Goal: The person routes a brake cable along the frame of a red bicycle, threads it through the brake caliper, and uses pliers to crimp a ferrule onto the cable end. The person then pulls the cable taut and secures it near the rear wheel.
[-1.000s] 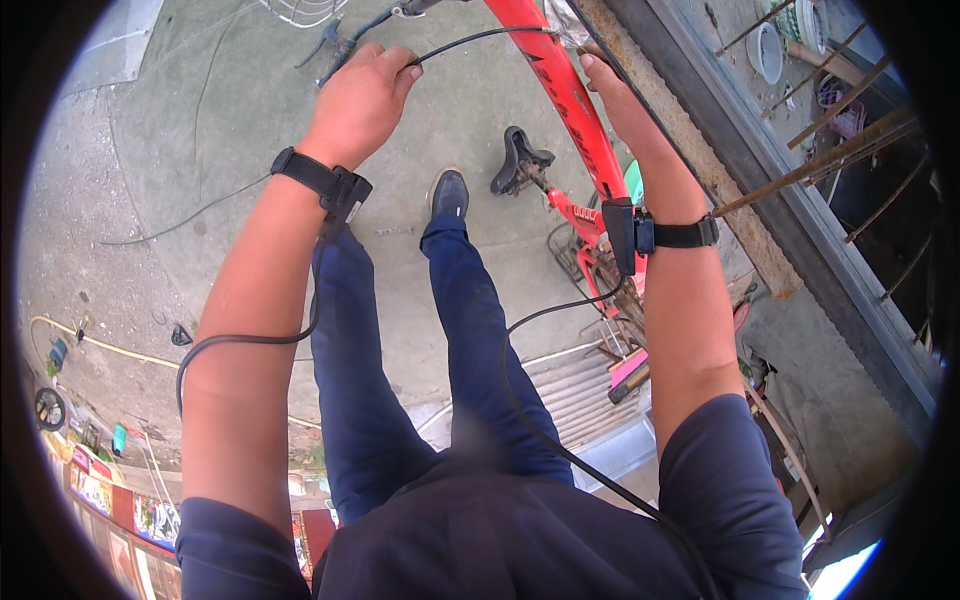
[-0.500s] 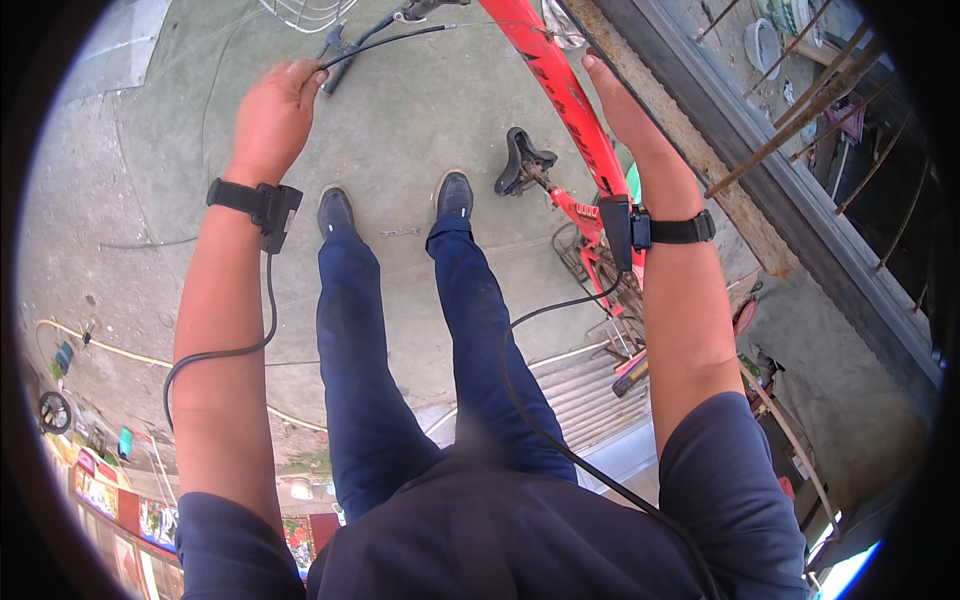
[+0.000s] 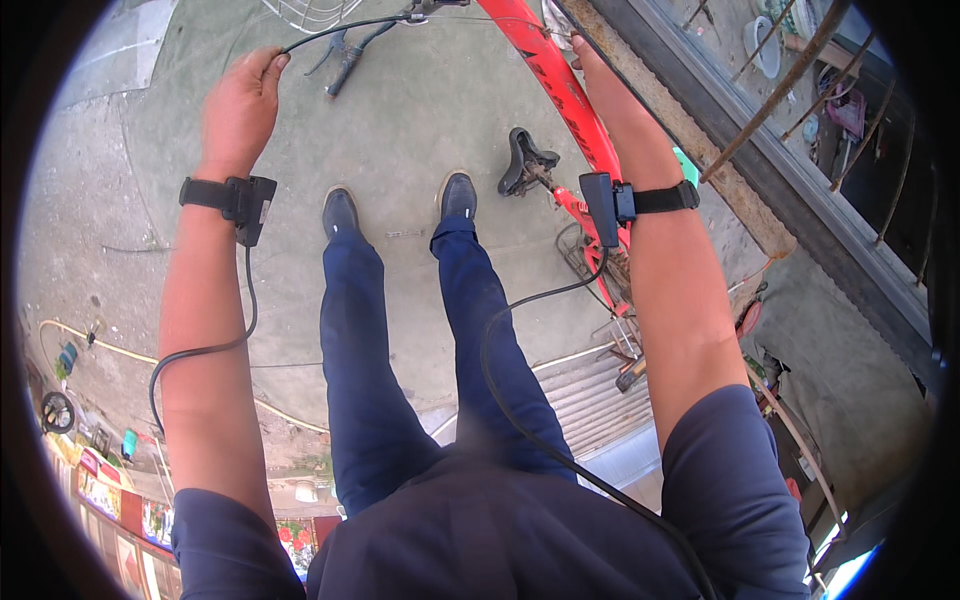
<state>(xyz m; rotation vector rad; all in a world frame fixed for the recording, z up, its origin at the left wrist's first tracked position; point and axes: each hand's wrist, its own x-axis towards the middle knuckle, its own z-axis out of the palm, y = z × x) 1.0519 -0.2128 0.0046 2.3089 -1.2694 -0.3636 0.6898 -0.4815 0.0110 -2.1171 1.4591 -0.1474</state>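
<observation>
My left hand (image 3: 240, 112) pinches one end of a black brake or shift cable (image 3: 345, 26) between thumb and fingertips. The cable arcs right towards the handlebar area at the top edge. From there a thin bare wire (image 3: 518, 20) crosses over the red bicycle frame (image 3: 555, 85) to my right hand (image 3: 602, 80). The fingers of that hand are closed at the wire's end, partly hidden against the ledge. A black handlebar grip with a lever (image 3: 347, 70) lies below the cable. The black saddle (image 3: 523, 163) shows beside the red frame.
A rusty-edged ledge (image 3: 690, 130) with metal bars (image 3: 785, 95) runs along my right side. A wire basket (image 3: 310, 12) is at the top edge. A yellowish hose (image 3: 125, 350) crosses the concrete floor (image 3: 400, 130). Tools (image 3: 632, 372) lie right of my legs.
My left hand has moved left and slightly up, drawing the black cable further left. My right hand has shifted slightly up and left, and its fingers have come together at the thin wire.
</observation>
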